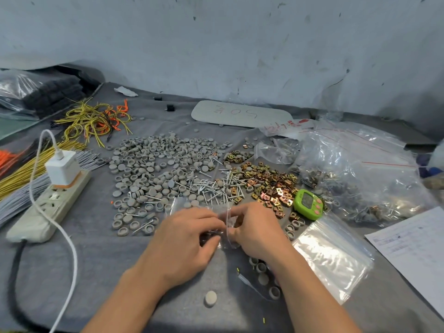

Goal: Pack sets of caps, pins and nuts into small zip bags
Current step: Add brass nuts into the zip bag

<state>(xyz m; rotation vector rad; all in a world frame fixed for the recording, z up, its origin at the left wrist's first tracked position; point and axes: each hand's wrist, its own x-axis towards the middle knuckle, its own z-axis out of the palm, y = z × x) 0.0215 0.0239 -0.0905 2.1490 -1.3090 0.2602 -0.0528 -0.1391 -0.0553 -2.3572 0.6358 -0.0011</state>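
Two hands are recorded at the near middle of the desk (108, 260), which is covered in grey cloth: the left hand (185, 239) and the right hand (254, 229) are both closed, with curled fingers, on one small clear zip bag (228, 219), which is held between them just above the desk; its contents cannot be made out. Directly behind the hands a wide heap of round grey plastic caps (153, 169) is spread, with a scatter of silver metal pins (209, 186) to its right and a pile of square brass-coloured nuts (269, 186) beyond the pins. A green oval digital timer (308, 204) is placed just beside the nuts. A stack of empty clear zip bags (331, 258) is laid to the right of the right hand, and a large clear plastic bag of filled packets (360, 179) is set behind it. A printed white paper sheet (413, 246) is noted at the right edge. On the left, a white power strip (48, 207) carrying a white charger plug (63, 169) is listed, with yellow wire bundles (93, 121) behind. One loose grey cap (211, 298) is found between the forearms.
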